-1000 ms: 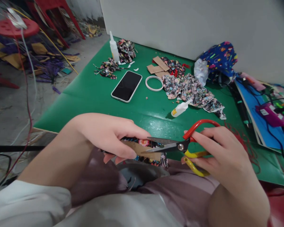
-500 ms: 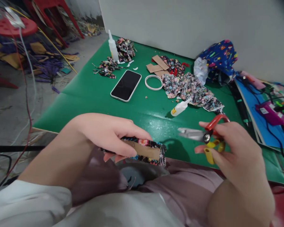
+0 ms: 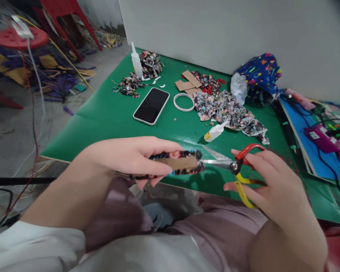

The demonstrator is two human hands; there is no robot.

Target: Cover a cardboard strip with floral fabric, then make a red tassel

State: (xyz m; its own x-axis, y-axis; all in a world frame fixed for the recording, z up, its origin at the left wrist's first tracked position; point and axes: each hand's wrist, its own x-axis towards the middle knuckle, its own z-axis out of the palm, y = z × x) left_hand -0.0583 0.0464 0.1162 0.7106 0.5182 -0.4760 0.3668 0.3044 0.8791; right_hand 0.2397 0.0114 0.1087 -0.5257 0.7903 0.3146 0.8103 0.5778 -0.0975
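Observation:
My left hand [image 3: 138,158] is closed round a cardboard strip edged with floral fabric [image 3: 184,163], near the table's front edge. Brown card shows along its middle, with dark flowered cloth folded over the sides. In my right hand [image 3: 274,181] are scissors [image 3: 234,166] with one red and one yellow handle, my fingers through the loops. Their blades are spread, and the lower one meets the strip's right end, where the cloth is bunched. Whether cloth lies between the blades I cannot tell.
On the green table [image 3: 107,128] lie a phone [image 3: 152,105], a white tape ring [image 3: 184,102], a small glue bottle [image 3: 215,132] and floral fabric [image 3: 232,109]. A taller bottle [image 3: 136,64] stands among scraps at the back left. Cardboard pieces [image 3: 191,79] and a blue folder [image 3: 303,132] lie farther right.
The scissors have moved left to the strip's right end, and their blades have spread apart. The strip has risen slightly and tilted more level in my left hand.

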